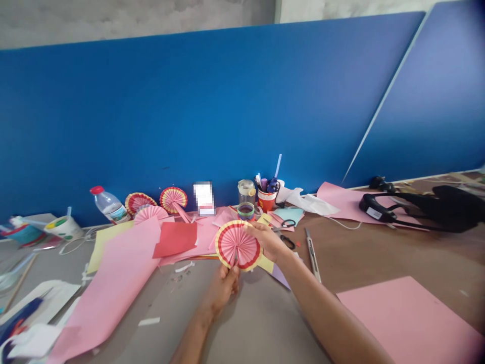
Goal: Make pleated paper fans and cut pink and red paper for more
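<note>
A round pleated paper fan [231,242], pink with a red band and a yellow rim, is held upright above the table in front of me. My left hand [226,284] is closed at its lower edge, where a narrow gap in the pleats shows. At the upper right of the rim, my right hand [267,238] pinches the fan between thumb and fingers. Behind the fan lie pink sheets and a red paper piece [176,239]. Black-handled scissors [287,241] rest to the right of my right hand, partly hidden.
Finished-looking fans [173,200] lean by the blue partition [212,111], near a bottle [109,205]. A red cup of pens [267,199] and a jar [246,191] stand behind. A utility knife [312,255], pink sheet [409,321] and black strapped device [379,207] lie right.
</note>
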The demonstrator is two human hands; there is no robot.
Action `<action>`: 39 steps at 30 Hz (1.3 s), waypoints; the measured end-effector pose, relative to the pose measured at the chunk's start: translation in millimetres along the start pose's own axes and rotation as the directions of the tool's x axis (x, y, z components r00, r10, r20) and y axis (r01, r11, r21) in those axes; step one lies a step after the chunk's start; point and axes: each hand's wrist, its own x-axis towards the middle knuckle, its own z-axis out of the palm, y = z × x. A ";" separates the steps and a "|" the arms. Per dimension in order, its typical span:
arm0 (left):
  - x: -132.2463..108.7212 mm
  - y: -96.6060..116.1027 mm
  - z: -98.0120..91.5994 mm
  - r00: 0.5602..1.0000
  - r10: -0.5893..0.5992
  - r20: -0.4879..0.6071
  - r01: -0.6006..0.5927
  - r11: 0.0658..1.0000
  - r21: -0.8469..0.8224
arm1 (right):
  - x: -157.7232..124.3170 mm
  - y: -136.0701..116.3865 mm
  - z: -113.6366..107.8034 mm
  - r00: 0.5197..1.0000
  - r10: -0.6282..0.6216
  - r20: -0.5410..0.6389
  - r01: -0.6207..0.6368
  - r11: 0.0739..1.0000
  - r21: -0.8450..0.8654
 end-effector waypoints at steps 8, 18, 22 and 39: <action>-1.4 15.1 -7.5 0.998 0.036 -0.053 -0.050 0.958 -0.283 | 7.6 20.3 -3.8 0.968 0.063 0.244 -0.121 0.965 0.231; -2.7 22.4 -6.1 1.000 -0.022 0.019 0.027 0.941 -0.338 | -0.3 48.4 16.5 0.956 0.061 0.288 -0.093 0.991 0.098; -1.9 23.0 -3.1 0.999 -0.039 0.002 0.037 0.943 -0.330 | 1.8 53.3 18.6 0.966 0.021 0.259 -0.053 0.992 0.117; -6.5 21.8 -3.6 0.987 -0.027 0.156 0.084 0.926 -0.369 | -1.3 59.0 23.6 0.971 0.105 0.213 -0.150 0.968 0.204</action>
